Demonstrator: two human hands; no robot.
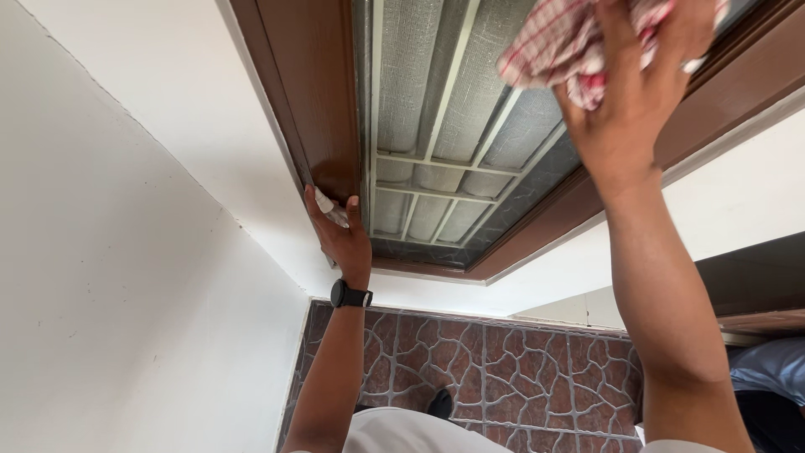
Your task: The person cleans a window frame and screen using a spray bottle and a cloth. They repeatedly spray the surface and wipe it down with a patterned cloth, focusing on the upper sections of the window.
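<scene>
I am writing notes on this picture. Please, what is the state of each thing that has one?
Right hand: pressing a checked cloth on the glass.
Left hand: closed on a small white bottle, resting against the brown frame.
Frosted glass panel: shut in its frame, unbroken.
Wristwatch: strapped on the left wrist.

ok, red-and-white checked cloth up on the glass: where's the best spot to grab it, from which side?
Best guess: take the bunched middle of the red-and-white checked cloth, coming flat against the frosted glass pane from the room side. The right hand already presses it there, palm on the wad; loose edges hang below. The left hand rests on the brown door frame.
</scene>
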